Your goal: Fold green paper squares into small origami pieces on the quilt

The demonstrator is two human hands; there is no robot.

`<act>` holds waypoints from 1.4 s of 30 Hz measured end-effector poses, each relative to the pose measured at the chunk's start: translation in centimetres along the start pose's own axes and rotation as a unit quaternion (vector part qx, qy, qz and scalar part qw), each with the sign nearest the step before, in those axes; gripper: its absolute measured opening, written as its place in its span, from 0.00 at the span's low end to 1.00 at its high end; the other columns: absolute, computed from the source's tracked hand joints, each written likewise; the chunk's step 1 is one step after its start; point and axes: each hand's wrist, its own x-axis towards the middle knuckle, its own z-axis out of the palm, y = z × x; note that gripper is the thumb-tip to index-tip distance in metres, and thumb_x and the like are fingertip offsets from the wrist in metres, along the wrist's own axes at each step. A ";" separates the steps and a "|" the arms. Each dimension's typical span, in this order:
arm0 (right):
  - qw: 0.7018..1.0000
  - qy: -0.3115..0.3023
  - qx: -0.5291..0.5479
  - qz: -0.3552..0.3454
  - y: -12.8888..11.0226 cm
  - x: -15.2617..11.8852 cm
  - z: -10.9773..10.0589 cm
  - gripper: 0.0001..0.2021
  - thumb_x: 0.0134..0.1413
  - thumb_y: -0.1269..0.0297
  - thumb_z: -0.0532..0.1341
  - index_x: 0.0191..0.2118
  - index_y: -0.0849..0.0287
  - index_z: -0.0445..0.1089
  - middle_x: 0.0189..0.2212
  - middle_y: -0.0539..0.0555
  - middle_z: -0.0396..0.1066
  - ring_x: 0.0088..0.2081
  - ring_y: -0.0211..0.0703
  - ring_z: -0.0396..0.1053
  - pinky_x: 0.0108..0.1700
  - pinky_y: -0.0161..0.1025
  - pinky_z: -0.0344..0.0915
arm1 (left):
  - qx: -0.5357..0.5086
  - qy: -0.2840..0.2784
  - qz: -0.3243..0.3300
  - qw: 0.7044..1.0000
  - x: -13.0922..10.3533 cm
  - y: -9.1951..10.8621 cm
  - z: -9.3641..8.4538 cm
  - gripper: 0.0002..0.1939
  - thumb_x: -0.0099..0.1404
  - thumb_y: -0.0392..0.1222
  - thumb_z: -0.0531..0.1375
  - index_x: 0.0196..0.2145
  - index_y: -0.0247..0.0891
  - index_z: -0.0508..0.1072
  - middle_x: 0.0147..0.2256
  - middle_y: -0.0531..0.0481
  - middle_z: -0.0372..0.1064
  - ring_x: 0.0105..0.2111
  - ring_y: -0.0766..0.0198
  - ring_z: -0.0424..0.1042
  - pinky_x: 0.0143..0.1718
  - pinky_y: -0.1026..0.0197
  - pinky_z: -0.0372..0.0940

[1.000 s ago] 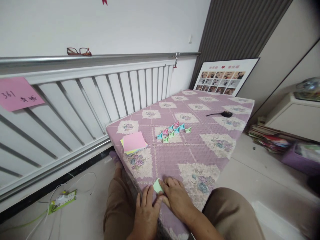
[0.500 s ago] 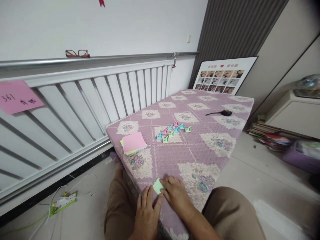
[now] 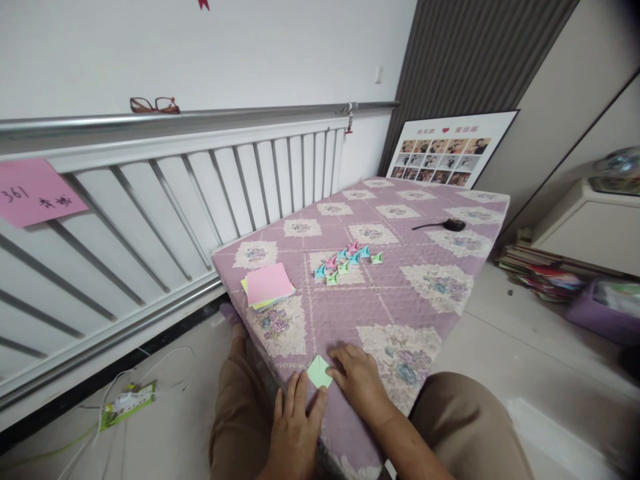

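A small light green paper square [image 3: 319,373], turned like a diamond and showing crease lines, lies flat near the front of the purple patterned cloth [image 3: 340,310]. At its lower left, my left hand [image 3: 296,417] rests with fingers spread, the fingertips on the paper's edge. My right hand [image 3: 359,380] is at the paper's right side, its thumb touching the corner and the other fingers apart on the cloth. Further back stand several small folded paper pieces [image 3: 343,267] in pink, blue and green. A stack of coloured paper [image 3: 269,285], pink on top, lies at the left edge.
A black object with a thin tail [image 3: 454,225] lies on the right part of the cloth. The white radiator [image 3: 250,180] runs along the left side. Glasses [image 3: 155,105] rest on the pipe above it. A photo board [image 3: 450,150] leans behind the cloth-covered surface.
My right hand has lifted back from the green paper towards the right and uncovered more of it. My left hand has stayed nearly still.
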 end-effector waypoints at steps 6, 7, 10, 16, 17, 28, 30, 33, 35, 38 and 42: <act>1.000 0.001 0.000 0.023 -0.2 0.5 -0.6 0.07 0.53 0.63 0.58 0.39 0.54 0.67 0.38 0.52 0.70 0.43 0.45 0.66 0.44 0.41 0.56 | -0.006 -0.015 -0.009 1.000 0.0 0.0 -0.2 0.22 0.66 0.44 0.56 0.56 0.59 0.61 0.59 0.46 0.56 0.59 0.52 0.52 0.50 0.44 0.60; 1.000 0.000 0.000 0.029 -0.4 0.6 -0.7 0.09 0.53 0.62 0.58 0.41 0.54 0.67 0.39 0.52 0.70 0.44 0.46 0.66 0.44 0.41 0.56 | -0.007 -0.013 -0.011 1.000 0.0 0.1 -0.3 0.22 0.66 0.43 0.56 0.56 0.58 0.61 0.59 0.46 0.56 0.59 0.52 0.52 0.50 0.44 0.60; 0.999 -0.002 -0.004 0.046 -1.2 0.8 -0.5 0.20 0.50 0.57 0.60 0.50 0.53 0.64 0.45 0.55 0.69 0.48 0.50 0.64 0.45 0.44 0.55 | -0.014 -0.016 -0.016 1.000 0.2 0.1 -0.6 0.22 0.65 0.41 0.57 0.55 0.58 0.63 0.58 0.47 0.57 0.58 0.51 0.53 0.51 0.43 0.60; 0.996 -0.013 -0.068 0.056 -2.9 0.6 0.4 0.34 0.43 0.53 0.64 0.58 0.48 0.57 0.52 0.58 0.63 0.51 0.55 0.59 0.49 0.49 0.50 | -0.036 -0.034 -0.030 0.998 0.3 0.3 -0.9 0.22 0.65 0.39 0.57 0.54 0.59 0.64 0.58 0.47 0.57 0.58 0.53 0.54 0.50 0.42 0.60; 0.996 -0.013 -0.074 0.057 -3.1 0.6 0.4 0.34 0.43 0.53 0.64 0.58 0.48 0.57 0.52 0.58 0.63 0.51 0.55 0.58 0.49 0.49 0.50 | -0.039 -0.032 -0.033 0.998 0.3 0.3 -0.8 0.21 0.65 0.40 0.57 0.54 0.59 0.65 0.58 0.47 0.57 0.58 0.53 0.54 0.50 0.42 0.60; 0.994 -0.003 -0.062 0.091 -3.6 2.3 1.0 0.28 0.46 0.48 0.61 0.54 0.51 0.62 0.48 0.60 0.64 0.50 0.59 0.59 0.47 0.52 0.50 | -0.034 -0.007 -0.037 0.999 0.3 0.5 -0.3 0.20 0.63 0.44 0.59 0.53 0.58 0.66 0.58 0.46 0.57 0.57 0.52 0.55 0.49 0.45 0.61; 0.996 -0.010 -0.049 0.080 -2.8 2.4 0.7 0.27 0.49 0.50 0.60 0.54 0.52 0.62 0.49 0.59 0.64 0.51 0.58 0.59 0.48 0.52 0.50 | -0.030 0.004 -0.034 0.999 0.4 0.4 -0.4 0.18 0.63 0.44 0.59 0.52 0.57 0.67 0.58 0.46 0.58 0.57 0.52 0.55 0.48 0.46 0.62; 0.998 -0.034 -0.024 0.041 -1.2 2.2 0.0 0.25 0.51 0.52 0.59 0.55 0.49 0.61 0.50 0.55 0.65 0.52 0.51 0.60 0.49 0.46 0.51 | -0.026 0.016 -0.022 0.999 0.5 0.4 -0.5 0.17 0.64 0.45 0.58 0.51 0.55 0.68 0.58 0.48 0.58 0.56 0.52 0.55 0.47 0.48 0.62; 0.999 -0.043 -0.012 0.021 -0.5 2.0 -0.3 0.25 0.50 0.53 0.60 0.56 0.48 0.61 0.50 0.53 0.66 0.51 0.48 0.61 0.49 0.43 0.52 | -0.022 0.019 -0.014 0.999 0.5 0.4 -0.5 0.16 0.65 0.45 0.57 0.51 0.55 0.68 0.58 0.51 0.59 0.56 0.52 0.55 0.46 0.48 0.62; 0.999 -0.030 -0.011 0.017 -0.2 1.7 -0.1 0.25 0.49 0.54 0.62 0.54 0.49 0.62 0.50 0.53 0.66 0.51 0.49 0.61 0.49 0.43 0.51 | -0.015 0.022 -0.011 1.000 0.5 0.3 -0.4 0.16 0.65 0.45 0.56 0.51 0.56 0.68 0.57 0.53 0.59 0.57 0.52 0.54 0.47 0.48 0.61; 0.999 0.003 -0.024 0.030 -0.8 2.0 0.8 0.23 0.48 0.57 0.63 0.52 0.51 0.65 0.48 0.55 0.67 0.50 0.52 0.61 0.48 0.46 0.50 | -0.011 0.021 -0.008 1.000 0.4 0.2 -0.1 0.17 0.66 0.45 0.56 0.52 0.56 0.67 0.57 0.52 0.59 0.57 0.52 0.54 0.48 0.47 0.60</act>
